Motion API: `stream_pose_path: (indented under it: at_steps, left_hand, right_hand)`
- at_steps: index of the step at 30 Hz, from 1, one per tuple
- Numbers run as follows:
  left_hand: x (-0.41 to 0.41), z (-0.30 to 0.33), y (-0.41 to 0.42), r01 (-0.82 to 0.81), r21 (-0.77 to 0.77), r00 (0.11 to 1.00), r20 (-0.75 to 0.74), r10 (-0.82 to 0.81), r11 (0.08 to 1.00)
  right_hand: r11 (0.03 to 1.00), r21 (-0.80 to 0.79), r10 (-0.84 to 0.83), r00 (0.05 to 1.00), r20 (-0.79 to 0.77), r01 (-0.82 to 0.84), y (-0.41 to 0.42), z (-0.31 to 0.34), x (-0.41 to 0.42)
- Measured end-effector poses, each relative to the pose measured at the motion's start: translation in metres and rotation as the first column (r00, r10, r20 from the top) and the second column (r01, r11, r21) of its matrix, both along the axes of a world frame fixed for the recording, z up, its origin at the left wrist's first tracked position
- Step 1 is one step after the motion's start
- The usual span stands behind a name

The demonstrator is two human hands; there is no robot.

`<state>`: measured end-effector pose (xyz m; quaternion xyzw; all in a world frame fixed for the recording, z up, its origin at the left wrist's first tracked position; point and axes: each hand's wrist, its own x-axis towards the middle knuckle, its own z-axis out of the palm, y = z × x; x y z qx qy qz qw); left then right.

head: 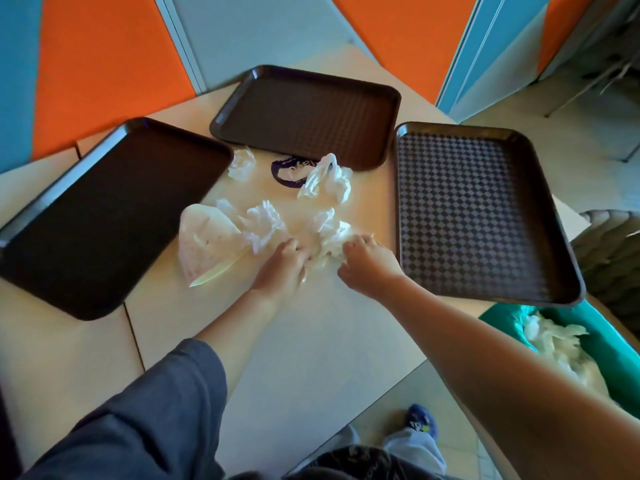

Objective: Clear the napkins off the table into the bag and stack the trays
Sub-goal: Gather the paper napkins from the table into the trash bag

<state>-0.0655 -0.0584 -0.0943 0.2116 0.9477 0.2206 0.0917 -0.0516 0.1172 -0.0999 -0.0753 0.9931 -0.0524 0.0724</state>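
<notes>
Several crumpled white napkins lie in the middle of the beige table (322, 327). My left hand (282, 263) grips one napkin (265, 221), and my right hand (367, 261) grips another napkin (330, 233) beside it. More napkins lie farther back (327, 180) and back left (242, 162). A flat paper sheet (206, 242) lies left of my hands. Three dark brown trays lie apart: the left tray (104, 216), the far tray (308, 112) and the right tray (481, 209). The teal bag (595, 337) sits open at the table's right, with napkins inside.
A dark round sticker (287, 171) is on the table between the far tray and the napkins. Orange and blue padded seating backs the table. A chair stands at the far right. My shoe (422, 419) is on the floor below the table edge.
</notes>
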Motion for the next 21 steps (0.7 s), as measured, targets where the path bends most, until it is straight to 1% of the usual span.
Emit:
stream_pose_path:
  at_steps: [1,3,5,7,10,12,13,15,18,21]
  left_hand:
    - [0.001,0.001,0.000,0.013,0.019,1.000,-0.017,-0.013,1.000]
    - [0.004,0.003,-0.001,0.039,0.051,0.998,-0.058,-0.036,0.998]
    - [0.006,0.005,-0.001,0.063,0.086,0.993,-0.110,-0.053,0.994]
    - [0.009,0.011,0.002,0.080,0.119,0.983,-0.176,-0.058,0.990]
    - [0.008,0.023,0.014,0.101,0.182,0.964,-0.262,-0.050,0.978]
    - [0.005,0.033,0.026,0.117,0.219,0.946,-0.321,-0.042,0.969]
    - [0.003,0.037,0.032,0.129,0.233,0.938,-0.345,-0.042,0.964]
    - [0.001,0.046,0.048,0.165,0.247,0.925,-0.375,-0.063,0.955]
    - [0.005,0.055,0.075,0.234,0.249,0.908,-0.400,-0.120,0.940]
    - [0.014,0.060,0.103,0.295,0.215,0.890,-0.416,-0.186,0.931]
  right_hand:
    - [1.000,0.027,0.006,1.000,-0.015,-0.005,0.001,0.003,0.002]
    - [0.997,0.064,0.049,0.993,-0.112,-0.042,0.002,0.010,0.006]
    - [0.998,0.048,0.054,0.977,-0.205,-0.045,0.007,0.020,0.008]
    - [1.000,0.005,0.001,0.975,-0.224,0.000,0.014,0.024,0.008]
    - [0.997,-0.051,-0.064,0.944,-0.324,0.051,0.028,0.036,0.013]
    - [0.990,-0.093,-0.127,0.948,-0.291,0.104,0.040,0.042,0.016]
    - [0.987,-0.115,-0.141,0.944,-0.299,0.112,0.045,0.045,0.018]
    - [0.988,-0.120,-0.140,0.919,-0.369,0.102,0.061,0.050,0.022]
    - [0.991,-0.081,-0.132,0.864,-0.485,0.106,0.087,0.059,0.032]
    - [0.986,-0.099,-0.168,0.857,-0.488,0.137,0.116,0.061,0.044]
